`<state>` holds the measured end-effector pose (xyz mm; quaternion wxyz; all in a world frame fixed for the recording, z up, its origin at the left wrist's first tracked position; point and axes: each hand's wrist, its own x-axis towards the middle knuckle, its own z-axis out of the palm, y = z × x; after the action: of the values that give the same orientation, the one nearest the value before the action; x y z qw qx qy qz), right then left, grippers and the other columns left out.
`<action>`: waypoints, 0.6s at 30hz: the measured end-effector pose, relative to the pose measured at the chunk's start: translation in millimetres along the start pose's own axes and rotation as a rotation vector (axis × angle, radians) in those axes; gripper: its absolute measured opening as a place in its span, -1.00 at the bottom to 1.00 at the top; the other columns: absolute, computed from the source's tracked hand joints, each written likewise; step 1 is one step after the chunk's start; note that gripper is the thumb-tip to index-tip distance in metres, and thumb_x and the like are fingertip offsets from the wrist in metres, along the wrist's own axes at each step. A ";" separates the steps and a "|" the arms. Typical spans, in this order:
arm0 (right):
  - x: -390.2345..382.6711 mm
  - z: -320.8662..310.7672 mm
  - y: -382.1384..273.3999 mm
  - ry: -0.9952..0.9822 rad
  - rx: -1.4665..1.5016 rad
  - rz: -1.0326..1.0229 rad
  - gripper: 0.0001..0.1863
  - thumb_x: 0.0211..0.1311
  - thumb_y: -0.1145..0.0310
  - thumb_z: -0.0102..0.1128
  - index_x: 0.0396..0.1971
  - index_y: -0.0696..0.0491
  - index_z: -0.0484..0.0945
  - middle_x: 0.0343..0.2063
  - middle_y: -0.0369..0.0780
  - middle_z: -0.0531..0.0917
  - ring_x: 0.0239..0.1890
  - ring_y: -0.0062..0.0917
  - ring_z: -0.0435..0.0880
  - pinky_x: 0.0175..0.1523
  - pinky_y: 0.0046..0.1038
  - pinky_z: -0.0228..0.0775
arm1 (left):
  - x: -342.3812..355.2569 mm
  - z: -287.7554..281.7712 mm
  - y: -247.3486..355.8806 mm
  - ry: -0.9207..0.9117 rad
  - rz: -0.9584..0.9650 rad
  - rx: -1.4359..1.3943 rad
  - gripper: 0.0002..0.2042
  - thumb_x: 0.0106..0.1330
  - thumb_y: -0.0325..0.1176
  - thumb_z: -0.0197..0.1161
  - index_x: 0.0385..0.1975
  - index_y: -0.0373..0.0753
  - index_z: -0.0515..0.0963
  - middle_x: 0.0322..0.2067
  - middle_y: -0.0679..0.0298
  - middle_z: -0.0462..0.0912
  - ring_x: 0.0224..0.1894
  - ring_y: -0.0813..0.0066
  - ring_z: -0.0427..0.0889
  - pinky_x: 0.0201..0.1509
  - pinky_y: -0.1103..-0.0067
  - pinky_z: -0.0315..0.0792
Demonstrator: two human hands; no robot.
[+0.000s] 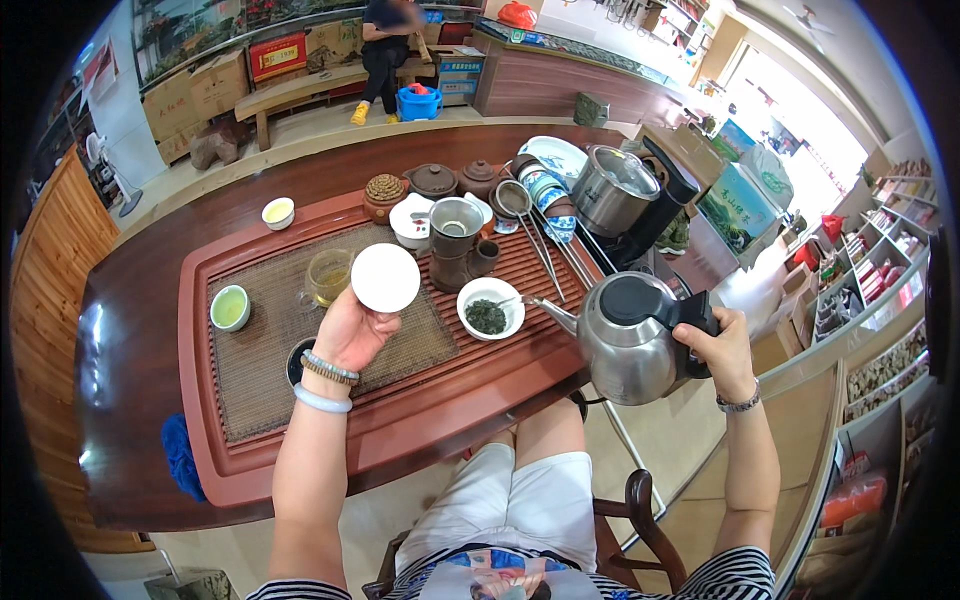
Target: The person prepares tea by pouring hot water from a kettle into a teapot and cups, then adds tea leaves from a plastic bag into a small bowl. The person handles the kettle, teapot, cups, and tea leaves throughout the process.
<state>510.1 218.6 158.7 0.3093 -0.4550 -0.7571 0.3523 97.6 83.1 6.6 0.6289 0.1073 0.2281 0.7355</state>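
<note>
My left hand (348, 333) holds a round white lid (385, 277) up over the woven mat (260, 350) of the red-brown tea tray (195, 400). Just behind the lid stands a glass pitcher of yellow tea (326, 276). A dark bowl (296, 360) sits on the mat, partly hidden by my left wrist. My right hand (722, 352) grips the black handle of a steel kettle (625, 345), held right of the tray with its spout pointing left toward a white bowl of dark tea leaves (489, 308).
A green-filled cup (229, 307) sits at the mat's left. Behind are a white cup (278, 212), brown clay teapots (432, 181), a steel strainer cup (456, 222), tongs (540, 250) and a second steel kettle (612, 188). A person (385, 50) sits on a far bench.
</note>
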 end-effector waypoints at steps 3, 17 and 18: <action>-1.7 -1.9 -7.8 -0.037 -0.023 0.006 -0.75 -0.03 0.30 0.55 -0.58 0.15 0.67 -0.69 -0.46 0.54 -0.63 -0.84 0.40 -0.54 -0.69 0.19 | -0.5 -2.6 -0.4 -0.019 -0.011 -0.015 -0.76 0.55 -0.23 -0.16 -0.09 -0.20 0.42 -0.39 0.36 0.47 -0.50 0.58 0.31 -0.49 0.64 0.24; 3.0 1.9 -5.5 -0.007 0.037 -0.011 -0.74 -0.02 0.29 0.56 -0.57 0.15 0.66 -0.69 -0.46 0.53 -0.64 -0.84 0.39 -0.55 -0.69 0.17 | -0.9 0.0 2.4 -0.039 0.007 -0.002 -0.76 0.55 -0.20 -0.12 -0.08 -0.17 0.45 -0.35 0.37 0.52 -0.49 0.60 0.32 -0.49 0.66 0.23; 3.0 0.8 -4.7 0.002 0.035 -0.001 -0.74 -0.02 0.29 0.55 -0.57 0.15 0.66 -0.69 -0.46 0.53 -0.65 -0.84 0.38 -0.55 -0.69 0.16 | -0.8 -0.6 1.3 -0.037 0.005 0.001 -0.75 0.55 -0.19 -0.12 -0.07 -0.17 0.45 -0.34 0.38 0.52 -0.49 0.60 0.32 -0.49 0.66 0.23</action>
<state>506.1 219.6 162.6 0.3181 -0.4495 -0.7508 0.3649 96.4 82.0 6.8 0.6312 0.1216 0.2166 0.7348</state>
